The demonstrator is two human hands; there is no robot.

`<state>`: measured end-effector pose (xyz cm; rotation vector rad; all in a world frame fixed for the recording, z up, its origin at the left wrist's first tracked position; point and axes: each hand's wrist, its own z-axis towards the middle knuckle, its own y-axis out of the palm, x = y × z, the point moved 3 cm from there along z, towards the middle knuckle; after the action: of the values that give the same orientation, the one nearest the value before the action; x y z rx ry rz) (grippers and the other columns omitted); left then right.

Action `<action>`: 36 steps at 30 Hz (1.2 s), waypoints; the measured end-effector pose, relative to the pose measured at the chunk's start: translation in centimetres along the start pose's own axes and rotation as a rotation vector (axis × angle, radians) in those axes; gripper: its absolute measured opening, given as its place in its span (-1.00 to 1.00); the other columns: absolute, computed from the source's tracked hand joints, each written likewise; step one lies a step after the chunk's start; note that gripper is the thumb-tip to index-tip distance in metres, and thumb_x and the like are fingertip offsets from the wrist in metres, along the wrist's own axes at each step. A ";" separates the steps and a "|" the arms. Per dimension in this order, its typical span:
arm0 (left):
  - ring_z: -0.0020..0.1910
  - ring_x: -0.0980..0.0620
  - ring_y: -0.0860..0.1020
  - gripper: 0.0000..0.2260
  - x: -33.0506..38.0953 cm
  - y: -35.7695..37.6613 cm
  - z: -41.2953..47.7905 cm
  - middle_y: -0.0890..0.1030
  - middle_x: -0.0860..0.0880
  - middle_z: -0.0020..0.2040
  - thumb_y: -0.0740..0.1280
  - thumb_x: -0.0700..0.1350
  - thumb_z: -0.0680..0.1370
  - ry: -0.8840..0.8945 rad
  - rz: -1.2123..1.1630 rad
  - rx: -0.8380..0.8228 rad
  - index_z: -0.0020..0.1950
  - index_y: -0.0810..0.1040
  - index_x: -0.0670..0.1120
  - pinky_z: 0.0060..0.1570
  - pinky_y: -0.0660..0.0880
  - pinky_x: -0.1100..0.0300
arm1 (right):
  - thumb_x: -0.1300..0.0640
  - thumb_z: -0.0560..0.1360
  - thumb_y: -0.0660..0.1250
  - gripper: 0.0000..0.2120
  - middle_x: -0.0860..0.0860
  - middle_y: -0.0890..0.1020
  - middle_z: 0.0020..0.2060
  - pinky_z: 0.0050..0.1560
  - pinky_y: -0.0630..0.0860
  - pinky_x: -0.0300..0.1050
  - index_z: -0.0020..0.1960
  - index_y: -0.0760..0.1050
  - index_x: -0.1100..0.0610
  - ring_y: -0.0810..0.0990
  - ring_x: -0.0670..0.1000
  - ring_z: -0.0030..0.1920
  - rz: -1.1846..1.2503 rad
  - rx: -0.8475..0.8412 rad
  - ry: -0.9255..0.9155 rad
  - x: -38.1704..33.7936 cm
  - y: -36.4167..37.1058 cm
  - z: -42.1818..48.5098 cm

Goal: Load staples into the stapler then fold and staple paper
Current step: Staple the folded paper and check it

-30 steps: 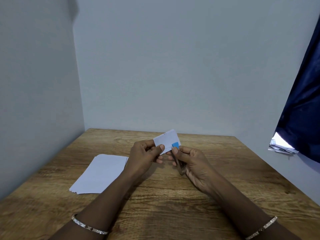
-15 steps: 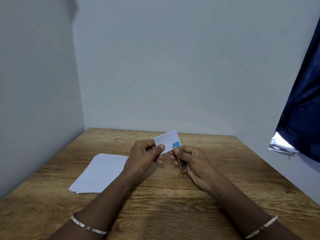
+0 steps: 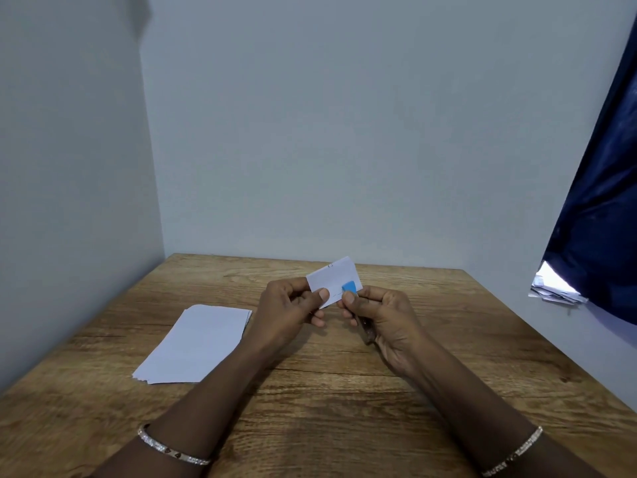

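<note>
My left hand [image 3: 287,307] pinches a small folded white paper [image 3: 332,279] by its left end, holding it above the wooden table [image 3: 344,391]. A tiny staple mark shows near the paper's top edge. My right hand [image 3: 386,317] grips a small stapler [image 3: 350,288] whose blue tip lies over the paper's lower right edge; the dark metal rear of the stapler sticks out below my fingers. Most of the stapler is hidden inside my hand.
A stack of white paper sheets [image 3: 200,343] lies on the table to the left of my hands. Grey walls close the table at the left and back. A dark blue curtain [image 3: 599,219] hangs at the right, with crumpled papers [image 3: 551,291] beneath it.
The paper and stapler stay almost still between my hands; the blue tip has shifted slightly along the paper's lower right edge.
</note>
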<state>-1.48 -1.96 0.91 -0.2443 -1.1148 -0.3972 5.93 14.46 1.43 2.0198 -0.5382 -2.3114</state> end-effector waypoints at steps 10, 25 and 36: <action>-0.37 -0.07 0.71 -0.49 0.8 -1.4 0.0 0.61 -0.02 -0.42 0.43 -0.21 0.55 0.112 0.039 0.152 0.35 0.44 0.29 -0.16 0.70 -0.01 | 0.01 0.31 0.68 -0.49 0.10 0.75 -0.25 -0.24 0.59 -0.12 0.18 0.66 0.14 0.70 0.03 -0.26 -0.373 0.083 -0.158 0.2 0.4 0.0; -0.28 -0.12 0.74 -0.62 1.4 -1.2 -0.3 0.47 0.09 -0.43 0.37 -0.30 0.60 0.103 -0.008 0.146 0.35 0.57 0.04 -0.13 0.69 0.06 | -0.36 0.36 0.44 -0.54 -0.20 0.49 -0.34 -0.37 0.23 -0.29 0.09 0.65 -0.06 0.48 -0.18 -0.30 -1.342 0.138 -0.523 0.3 1.6 -1.1; -0.25 -0.03 0.75 -0.84 1.1 -1.0 -0.4 0.76 -0.02 -0.19 0.40 -0.20 0.60 0.005 0.076 0.165 0.10 0.73 -0.01 -0.14 0.67 0.13 | -0.39 0.39 0.41 -0.55 -0.23 0.38 -0.34 -0.20 0.30 -0.10 0.02 0.66 -0.04 0.41 -0.06 -0.05 -1.369 0.091 -0.388 1.0 1.7 -0.7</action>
<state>-1.17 -3.18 1.72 -0.1397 -1.1237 -0.2368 6.07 12.44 0.90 2.2985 1.1972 -3.3322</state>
